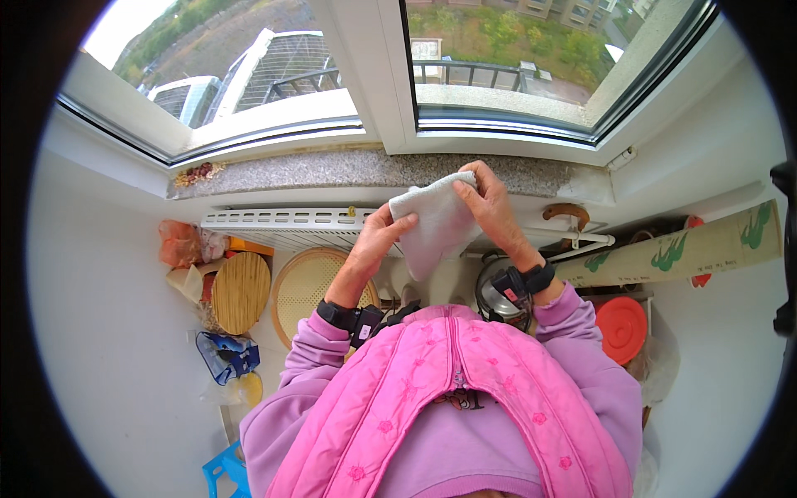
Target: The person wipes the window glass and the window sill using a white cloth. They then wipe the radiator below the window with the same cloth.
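Two grips, one pale grey cloth

Head view. Green motifs and small lettering mark the long panel at right; labels on the black wrist devices are too small to read. Left hand: thumb and fingers closed on the cloth's left edge. Right hand: fingers pinching its upper right corner. The cloth hangs between them, overlapping the speckled sill.
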`<state>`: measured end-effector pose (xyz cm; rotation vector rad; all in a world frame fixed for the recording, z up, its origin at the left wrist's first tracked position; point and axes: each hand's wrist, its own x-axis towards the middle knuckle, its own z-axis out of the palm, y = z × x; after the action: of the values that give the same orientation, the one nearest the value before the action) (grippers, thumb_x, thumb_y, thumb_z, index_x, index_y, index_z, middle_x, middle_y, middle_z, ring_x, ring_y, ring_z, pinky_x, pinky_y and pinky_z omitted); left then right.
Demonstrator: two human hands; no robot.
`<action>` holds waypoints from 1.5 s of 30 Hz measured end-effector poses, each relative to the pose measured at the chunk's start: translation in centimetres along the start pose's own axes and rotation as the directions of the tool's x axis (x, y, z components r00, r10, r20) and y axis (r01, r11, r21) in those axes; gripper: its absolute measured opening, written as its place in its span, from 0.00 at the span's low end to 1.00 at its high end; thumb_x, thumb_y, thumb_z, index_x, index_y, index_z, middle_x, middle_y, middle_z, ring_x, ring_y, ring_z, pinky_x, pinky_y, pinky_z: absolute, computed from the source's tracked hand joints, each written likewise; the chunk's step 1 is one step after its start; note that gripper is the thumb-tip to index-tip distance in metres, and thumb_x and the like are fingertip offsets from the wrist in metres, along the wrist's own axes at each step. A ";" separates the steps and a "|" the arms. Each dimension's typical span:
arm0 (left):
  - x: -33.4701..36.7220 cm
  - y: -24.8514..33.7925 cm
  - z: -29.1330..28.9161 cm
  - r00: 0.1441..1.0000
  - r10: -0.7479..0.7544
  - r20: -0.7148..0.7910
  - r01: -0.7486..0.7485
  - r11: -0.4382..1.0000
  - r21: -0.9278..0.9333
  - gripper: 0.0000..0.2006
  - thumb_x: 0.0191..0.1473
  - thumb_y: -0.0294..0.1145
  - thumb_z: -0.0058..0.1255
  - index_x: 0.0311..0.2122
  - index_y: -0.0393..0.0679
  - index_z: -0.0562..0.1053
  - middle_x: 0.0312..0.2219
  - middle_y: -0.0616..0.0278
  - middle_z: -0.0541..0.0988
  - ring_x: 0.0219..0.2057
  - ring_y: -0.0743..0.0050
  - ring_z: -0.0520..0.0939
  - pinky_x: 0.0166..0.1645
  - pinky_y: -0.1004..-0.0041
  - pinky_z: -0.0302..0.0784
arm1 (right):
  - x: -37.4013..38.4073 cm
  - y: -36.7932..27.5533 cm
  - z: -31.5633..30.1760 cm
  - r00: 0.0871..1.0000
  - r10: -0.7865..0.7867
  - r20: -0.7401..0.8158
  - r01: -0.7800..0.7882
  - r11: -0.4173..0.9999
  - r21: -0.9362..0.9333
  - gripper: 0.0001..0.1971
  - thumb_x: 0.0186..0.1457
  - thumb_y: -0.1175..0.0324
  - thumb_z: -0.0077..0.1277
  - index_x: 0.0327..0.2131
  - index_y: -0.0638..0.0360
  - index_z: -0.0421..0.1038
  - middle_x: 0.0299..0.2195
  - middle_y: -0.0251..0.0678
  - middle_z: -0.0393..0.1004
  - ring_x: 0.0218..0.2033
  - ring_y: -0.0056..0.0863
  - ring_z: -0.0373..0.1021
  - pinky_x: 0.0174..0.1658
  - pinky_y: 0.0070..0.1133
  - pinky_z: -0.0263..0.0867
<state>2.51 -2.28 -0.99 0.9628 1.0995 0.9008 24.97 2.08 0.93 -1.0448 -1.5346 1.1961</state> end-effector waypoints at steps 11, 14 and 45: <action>-0.2 1.0 0.3 0.922 0.370 0.110 -0.383 0.842 0.381 0.31 0.52 0.37 0.60 0.60 0.43 0.64 0.52 0.57 0.71 0.53 0.72 0.71 0.54 0.69 0.68 | 1.8 -5.1 -0.2 0.909 -0.195 0.368 0.278 0.942 -0.187 0.07 0.59 0.70 0.47 0.40 0.59 0.69 0.29 0.40 0.74 0.29 0.26 0.71 0.36 0.22 0.67; -0.2 1.0 0.7 0.950 0.253 0.183 -0.295 0.918 0.266 0.27 0.52 0.34 0.60 0.56 0.41 0.67 0.47 0.62 0.75 0.48 0.77 0.73 0.51 0.73 0.70 | 2.0 -5.6 -0.2 0.891 -0.195 0.410 0.293 0.937 -0.190 0.07 0.59 0.70 0.46 0.40 0.59 0.69 0.28 0.40 0.74 0.29 0.27 0.71 0.35 0.22 0.67; 2.2 -3.2 -3.6 0.989 -0.146 0.009 0.147 0.989 -0.036 0.15 0.62 0.31 0.40 0.52 0.41 0.71 0.43 0.61 0.78 0.41 0.72 0.80 0.41 0.71 0.78 | -1.7 -3.1 0.3 0.800 -0.267 0.537 0.442 0.867 -0.228 0.09 0.53 0.67 0.55 0.39 0.55 0.75 0.31 0.39 0.77 0.31 0.36 0.74 0.37 0.25 0.69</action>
<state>-0.21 -0.68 -5.31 0.8429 1.1297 0.7948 24.84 -0.11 3.67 -0.6221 -2.2952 0.9765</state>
